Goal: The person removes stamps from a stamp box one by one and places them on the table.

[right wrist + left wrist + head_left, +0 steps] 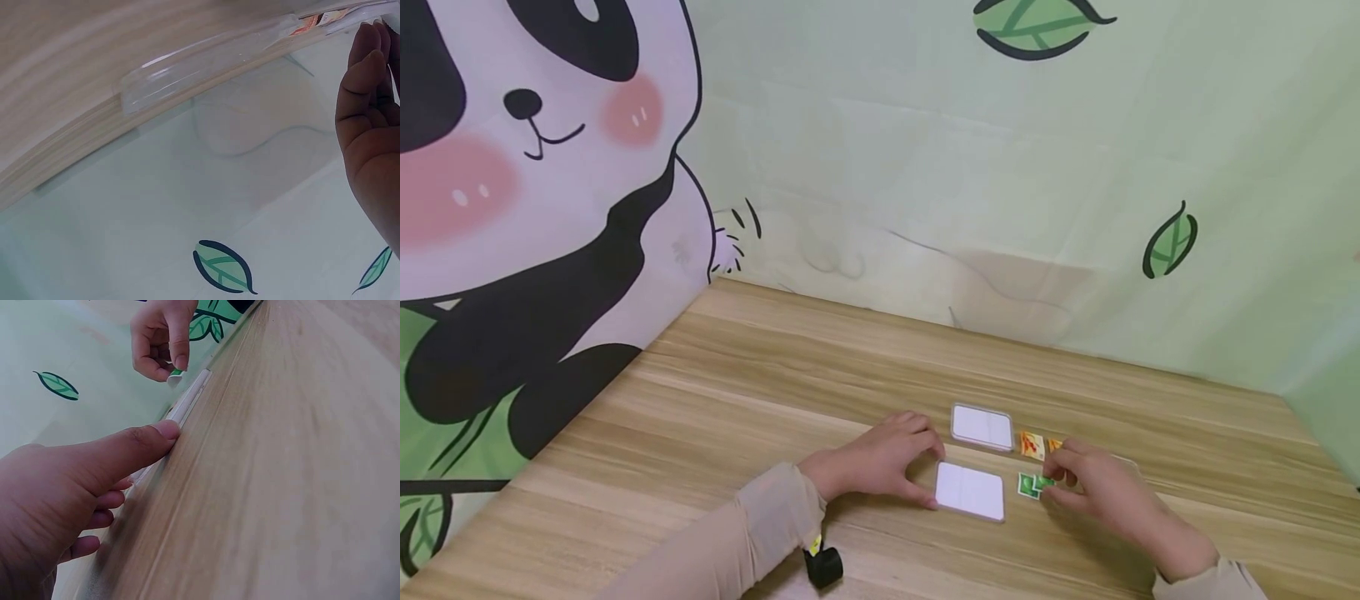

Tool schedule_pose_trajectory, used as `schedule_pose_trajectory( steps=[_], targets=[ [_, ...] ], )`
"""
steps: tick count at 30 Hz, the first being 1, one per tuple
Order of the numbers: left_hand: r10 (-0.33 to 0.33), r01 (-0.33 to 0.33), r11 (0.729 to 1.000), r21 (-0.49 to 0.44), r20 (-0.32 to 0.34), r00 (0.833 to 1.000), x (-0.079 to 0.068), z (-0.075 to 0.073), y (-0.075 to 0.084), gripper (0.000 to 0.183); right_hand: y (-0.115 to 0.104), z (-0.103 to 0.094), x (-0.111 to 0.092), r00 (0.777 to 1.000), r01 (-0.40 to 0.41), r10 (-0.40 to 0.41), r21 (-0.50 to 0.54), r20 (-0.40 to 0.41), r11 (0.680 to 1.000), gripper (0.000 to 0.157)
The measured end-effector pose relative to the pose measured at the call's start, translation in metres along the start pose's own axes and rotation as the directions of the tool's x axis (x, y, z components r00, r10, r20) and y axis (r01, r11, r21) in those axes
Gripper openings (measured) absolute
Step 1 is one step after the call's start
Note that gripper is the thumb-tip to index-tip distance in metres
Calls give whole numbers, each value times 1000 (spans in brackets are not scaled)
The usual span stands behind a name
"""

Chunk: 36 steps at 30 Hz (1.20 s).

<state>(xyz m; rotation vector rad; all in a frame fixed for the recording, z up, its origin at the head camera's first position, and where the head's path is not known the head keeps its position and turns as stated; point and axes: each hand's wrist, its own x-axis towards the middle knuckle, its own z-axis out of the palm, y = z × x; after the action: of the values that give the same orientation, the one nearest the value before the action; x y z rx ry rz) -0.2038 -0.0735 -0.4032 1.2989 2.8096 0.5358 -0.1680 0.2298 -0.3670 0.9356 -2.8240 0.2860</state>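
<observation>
My left hand (880,458) rests on the table at the left edge of the nearer white rectangular case (970,492). Its thumb touches the case's edge in the left wrist view. With thumb and fingers, my right hand (1101,483) pinches a small green card (1042,482), seen with a white face in the left wrist view. That card overlaps another green card (1027,486) lying to the right of the case. Beyond them lies an orange card (1032,445), and another orange card (1055,445) is partly hidden behind my right hand.
A second white case (982,427) lies farther back. Past my right hand sits a clear plastic case (187,75). A black object with a yellow part (824,568) shows beside my left sleeve. A fabric backdrop (865,167) printed with a panda and leaves borders the wooden table (760,358).
</observation>
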Motion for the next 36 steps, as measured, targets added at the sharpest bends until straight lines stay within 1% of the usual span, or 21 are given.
schedule_pose_trajectory(
  steps=[6,12,18,36],
  targets=[
    [-2,2,1000,-3,3,1000,0,0,1,53,4,1,-3,1000,-10,10,-12,-16,1000,11],
    [-7,7,1000,-7,1,1000,0,0,0,53,4,-1,-3,999,-37,36,-10,-9,999,10],
    [-13,13,1000,-11,7,1000,1,0,2,54,6,-2,-4,1000,-26,26,-2,-9,1000,11],
    [-11,11,1000,4,1,1000,2,0,3,53,13,-1,-6,997,-70,70,-24,32,997,13]
  ],
)
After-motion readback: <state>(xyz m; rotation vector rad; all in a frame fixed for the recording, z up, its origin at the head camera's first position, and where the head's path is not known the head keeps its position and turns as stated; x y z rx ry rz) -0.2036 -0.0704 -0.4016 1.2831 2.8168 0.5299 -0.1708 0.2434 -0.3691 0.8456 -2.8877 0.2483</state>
